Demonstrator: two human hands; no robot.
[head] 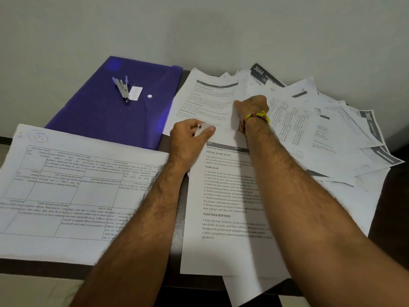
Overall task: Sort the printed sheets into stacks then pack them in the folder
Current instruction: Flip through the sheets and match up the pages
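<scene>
Printed sheets cover the dark table. A sheet with a table grid (73, 191) lies at the left. A "Wardrobe Outfit" text sheet (223, 209) lies in the middle under my arms. Behind it lies another text sheet (205, 100); my left hand (190, 138) pinches its near edge. My right hand (251, 107), a yellow thread band at the wrist, has its fingers curled on the right side of that sheet, beside a fanned pile of sheets (327, 134) at the right. The purple folder (115, 103) lies shut at the back left.
A metal stapler (121, 87) and a small white slip (135, 93) rest on the folder. A pale wall rises directly behind the table. Some sheets overhang the table's front edge (44, 268).
</scene>
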